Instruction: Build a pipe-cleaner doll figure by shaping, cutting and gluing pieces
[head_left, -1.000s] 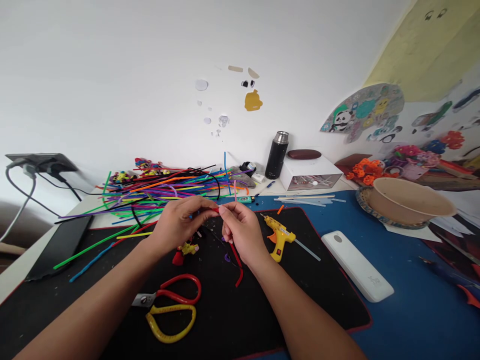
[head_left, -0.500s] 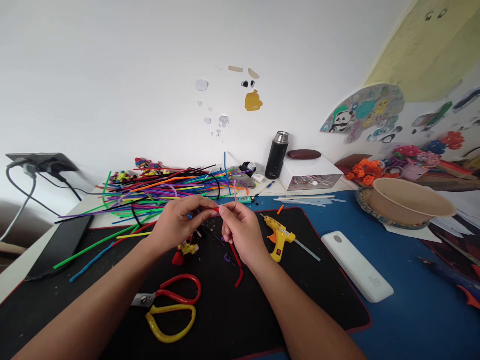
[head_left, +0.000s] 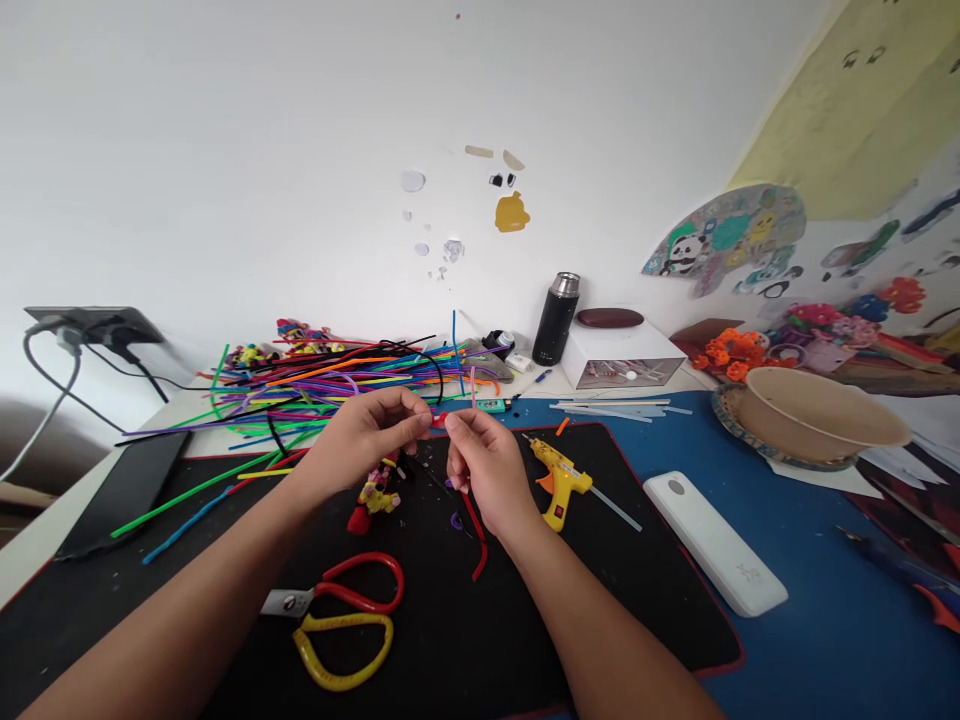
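Observation:
Between my two hands is a red pipe cleaner point(head_left: 475, 540), its tail hanging below my right hand and bent near the end. My left hand point(head_left: 381, 432) pinches the red piece at its tip. The thumb and fingers of my right hand point(head_left: 486, 462) are closed on it too, a short red stretch showing between the fingertips. Under my left hand lies a small pipe-cleaner figure point(head_left: 379, 497) in yellow, pink and red. A purple curl point(head_left: 456, 520) rests close to the red tail. Scissors point(head_left: 349, 610) with one red and one yellow handle lie nearer to me.
Many coloured pipe cleaners point(head_left: 352, 370) are heaped at the back. A yellow glue gun point(head_left: 561, 482) with a glue stick lies right of my hands, beside a white power bank point(head_left: 716, 545). Behind stand a black thermos point(head_left: 557, 320) and a white box point(head_left: 626, 350); a beige bowl point(head_left: 825, 410) is farther right.
My fingertips have moved slightly apart, so more of the red piece shows between them. The whole view has shifted a little; the objects on the table stay in place.

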